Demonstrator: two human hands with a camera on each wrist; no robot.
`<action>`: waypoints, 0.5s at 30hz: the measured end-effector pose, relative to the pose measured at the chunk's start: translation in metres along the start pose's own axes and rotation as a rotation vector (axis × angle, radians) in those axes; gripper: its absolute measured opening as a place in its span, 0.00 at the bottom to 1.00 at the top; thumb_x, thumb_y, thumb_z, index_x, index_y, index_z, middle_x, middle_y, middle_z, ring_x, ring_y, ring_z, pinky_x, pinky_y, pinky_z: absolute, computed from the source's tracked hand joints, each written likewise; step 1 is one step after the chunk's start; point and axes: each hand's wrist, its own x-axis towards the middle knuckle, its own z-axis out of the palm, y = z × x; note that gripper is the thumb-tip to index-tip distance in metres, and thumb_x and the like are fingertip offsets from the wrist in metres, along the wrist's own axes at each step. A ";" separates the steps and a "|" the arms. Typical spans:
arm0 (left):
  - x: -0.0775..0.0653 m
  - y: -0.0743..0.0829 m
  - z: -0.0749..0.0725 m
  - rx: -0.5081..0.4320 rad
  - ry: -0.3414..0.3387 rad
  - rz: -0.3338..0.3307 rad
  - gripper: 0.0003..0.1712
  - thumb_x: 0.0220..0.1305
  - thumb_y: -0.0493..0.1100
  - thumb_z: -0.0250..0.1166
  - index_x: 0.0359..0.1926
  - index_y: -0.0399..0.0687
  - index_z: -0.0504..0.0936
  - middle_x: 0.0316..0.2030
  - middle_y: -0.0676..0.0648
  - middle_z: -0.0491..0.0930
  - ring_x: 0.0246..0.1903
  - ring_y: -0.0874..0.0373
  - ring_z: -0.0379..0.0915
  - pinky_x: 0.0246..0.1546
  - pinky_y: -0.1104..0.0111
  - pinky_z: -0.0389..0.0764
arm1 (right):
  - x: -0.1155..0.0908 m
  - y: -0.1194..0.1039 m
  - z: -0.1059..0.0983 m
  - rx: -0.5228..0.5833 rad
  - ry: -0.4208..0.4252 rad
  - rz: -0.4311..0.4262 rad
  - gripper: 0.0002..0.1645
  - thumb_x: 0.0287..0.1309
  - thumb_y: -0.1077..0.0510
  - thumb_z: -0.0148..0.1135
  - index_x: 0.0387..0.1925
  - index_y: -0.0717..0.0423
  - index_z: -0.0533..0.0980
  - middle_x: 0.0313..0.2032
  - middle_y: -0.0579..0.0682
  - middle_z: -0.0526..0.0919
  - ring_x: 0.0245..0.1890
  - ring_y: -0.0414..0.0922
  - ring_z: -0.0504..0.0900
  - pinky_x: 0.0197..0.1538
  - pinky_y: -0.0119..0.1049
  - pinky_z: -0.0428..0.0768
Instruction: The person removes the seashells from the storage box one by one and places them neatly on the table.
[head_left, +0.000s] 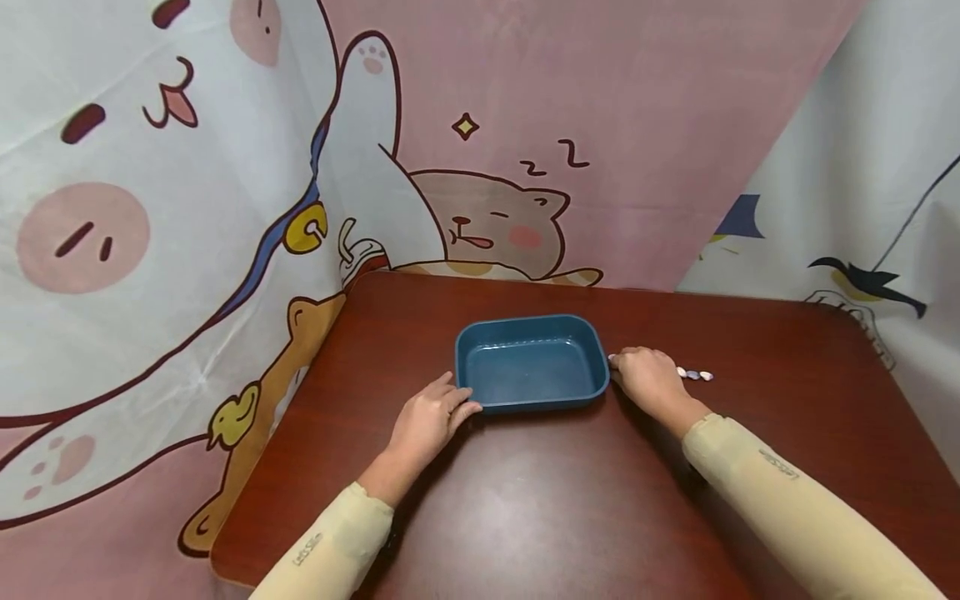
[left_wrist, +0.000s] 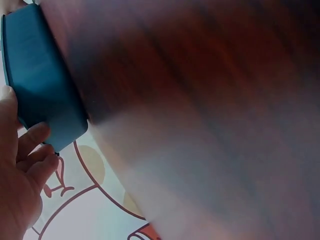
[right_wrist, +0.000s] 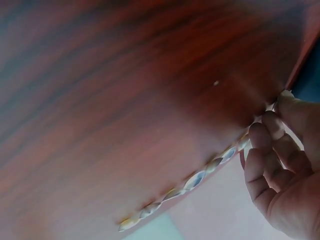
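A dark blue rectangular tray point(head_left: 532, 371) with rounded corners and low walls stands on the table. My left hand point(head_left: 429, 421) grips its near left corner; the left wrist view shows the thumb at the rim and bent fingers against the outer wall. Beside the tray's right wall is my right hand point(head_left: 647, 379), its thumb and fingertips pinching a small whitish pebble point(head_left: 612, 357) at the end of a row. Several smooth white and bluish pebbles point(right_wrist: 195, 180) continue that row away from the tray. The hand hides part of the row in the head view.
The reddish-brown table point(head_left: 555, 492) has a glossy top and rounded corners. Behind it and to the left hangs a cloth point(head_left: 637, 167) printed with cartoon animals. A tiny pale speck point(right_wrist: 216, 83) shows on the tabletop in the right wrist view.
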 end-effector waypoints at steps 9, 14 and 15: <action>-0.001 -0.006 0.003 -0.063 0.039 0.047 0.18 0.55 0.53 0.82 0.41 0.46 0.94 0.36 0.47 0.93 0.61 0.40 0.85 0.53 0.58 0.89 | -0.005 -0.004 0.001 0.012 -0.007 0.042 0.02 0.63 0.63 0.69 0.33 0.58 0.85 0.33 0.59 0.90 0.37 0.62 0.90 0.36 0.62 0.85; -0.001 -0.013 0.005 -0.071 0.006 0.009 0.18 0.58 0.53 0.80 0.42 0.45 0.94 0.38 0.46 0.93 0.62 0.40 0.85 0.53 0.58 0.89 | -0.007 -0.006 0.001 0.028 -0.013 0.035 0.04 0.64 0.60 0.70 0.34 0.58 0.85 0.32 0.58 0.90 0.34 0.61 0.89 0.34 0.61 0.85; 0.000 -0.015 0.005 -0.086 0.002 0.000 0.18 0.59 0.53 0.79 0.42 0.45 0.94 0.38 0.46 0.93 0.61 0.40 0.86 0.55 0.57 0.88 | -0.009 -0.006 -0.001 0.042 -0.014 0.029 0.05 0.65 0.59 0.72 0.35 0.57 0.86 0.33 0.57 0.90 0.34 0.60 0.89 0.35 0.60 0.85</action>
